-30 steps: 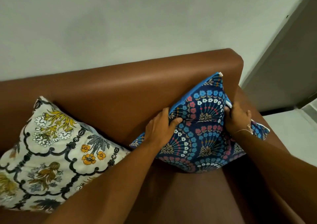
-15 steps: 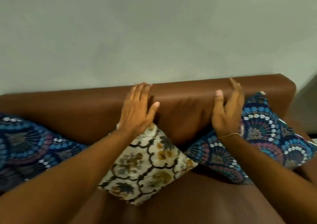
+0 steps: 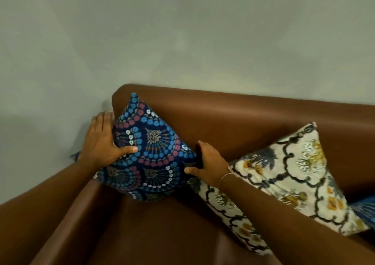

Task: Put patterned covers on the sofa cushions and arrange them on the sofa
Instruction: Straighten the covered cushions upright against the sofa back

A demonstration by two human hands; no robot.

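A dark blue cushion (image 3: 154,155) with a fan-and-flower pattern stands on one corner in the left end of the brown sofa (image 3: 233,122). My left hand (image 3: 101,141) grips its left edge, thumb across the front. My right hand (image 3: 210,163) holds its right corner, thumb underneath. A cream floral cushion (image 3: 284,181) leans against the backrest just to the right, partly under my right forearm. A sliver of another blue cushion (image 3: 363,208) shows at the far right edge.
A plain grey-green wall (image 3: 182,41) rises behind the sofa. The sofa's left armrest (image 3: 60,224) runs along the lower left. Bare brown seat (image 3: 162,234) lies in front of the cushions.
My view has swung left from the sofa's right end to its left end. Both hands let go of the right blue cushion, passed open over the cream one, and now hold the left blue cushion.
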